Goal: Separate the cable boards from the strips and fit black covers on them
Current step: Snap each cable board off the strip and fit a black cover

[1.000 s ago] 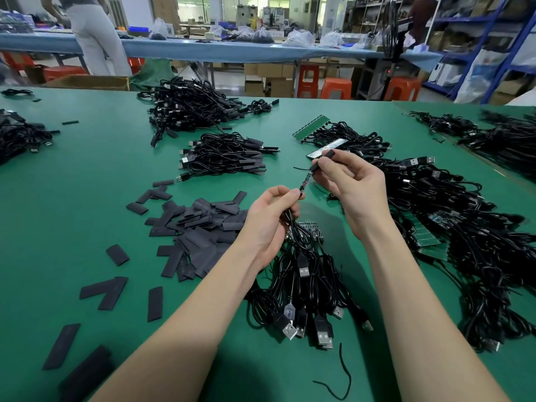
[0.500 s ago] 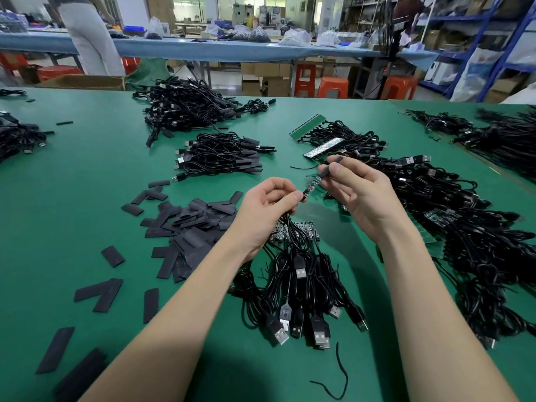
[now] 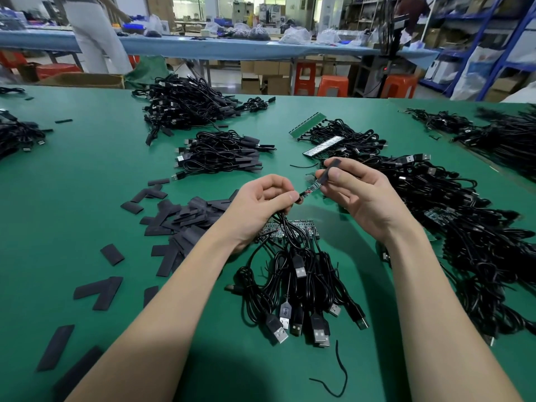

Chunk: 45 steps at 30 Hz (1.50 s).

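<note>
Head view: left hand (image 3: 262, 203) grip pinched on cable end of cable board (image 3: 309, 190), above desk (image 3: 72, 198). Right hand (image 3: 361, 195) grip pinched on black cover (image 3: 327, 171), its mouth over board tip. Step: fitting cover, barely begun. Next, likely: keep board straight, slide cover down full length.

An electronics assembly workshop: green worktable (image 3: 72, 169) with cable heaps (image 3: 185, 105), long benches (image 3: 261, 47), storage shelving (image 3: 493, 39), plastic stools (image 3: 333, 85).
</note>
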Motion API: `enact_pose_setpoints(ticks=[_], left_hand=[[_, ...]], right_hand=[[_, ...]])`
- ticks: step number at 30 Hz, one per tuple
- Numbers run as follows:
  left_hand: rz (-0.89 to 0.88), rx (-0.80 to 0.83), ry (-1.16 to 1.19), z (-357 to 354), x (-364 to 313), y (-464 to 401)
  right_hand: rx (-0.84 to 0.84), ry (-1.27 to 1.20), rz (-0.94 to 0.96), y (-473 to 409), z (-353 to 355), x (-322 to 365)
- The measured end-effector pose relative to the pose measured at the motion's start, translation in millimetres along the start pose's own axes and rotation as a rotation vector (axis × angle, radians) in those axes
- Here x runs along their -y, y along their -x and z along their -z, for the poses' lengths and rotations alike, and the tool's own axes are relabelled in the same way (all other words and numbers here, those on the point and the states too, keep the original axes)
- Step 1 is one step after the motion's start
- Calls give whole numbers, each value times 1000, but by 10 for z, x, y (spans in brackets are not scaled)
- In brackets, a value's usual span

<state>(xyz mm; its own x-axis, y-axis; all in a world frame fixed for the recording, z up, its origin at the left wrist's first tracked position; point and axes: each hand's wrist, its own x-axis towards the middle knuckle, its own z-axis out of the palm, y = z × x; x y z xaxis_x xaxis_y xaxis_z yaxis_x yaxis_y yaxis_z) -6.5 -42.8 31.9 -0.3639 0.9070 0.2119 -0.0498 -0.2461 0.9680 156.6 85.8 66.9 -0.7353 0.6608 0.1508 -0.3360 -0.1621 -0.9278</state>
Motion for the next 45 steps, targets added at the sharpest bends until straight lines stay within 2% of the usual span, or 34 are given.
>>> enact_pose_setpoints(ticks=[11, 21, 26, 39, 45], left_hand=[[-22, -2, -49, 45, 12, 1], [-23, 6, -56, 54, -17, 3], [-18, -1, -104, 56, -29, 8], [-14, -12, -260, 81, -192, 0], [-13, -10, -296, 111, -237, 10]], right_hand=[[57, 101, 48, 40, 30, 55], [96, 6, 0, 42, -7, -9], [66, -48, -84, 32, -10, -20], [89, 16, -38, 12, -40, -31], [52, -75, -30, -11, -106, -146]])
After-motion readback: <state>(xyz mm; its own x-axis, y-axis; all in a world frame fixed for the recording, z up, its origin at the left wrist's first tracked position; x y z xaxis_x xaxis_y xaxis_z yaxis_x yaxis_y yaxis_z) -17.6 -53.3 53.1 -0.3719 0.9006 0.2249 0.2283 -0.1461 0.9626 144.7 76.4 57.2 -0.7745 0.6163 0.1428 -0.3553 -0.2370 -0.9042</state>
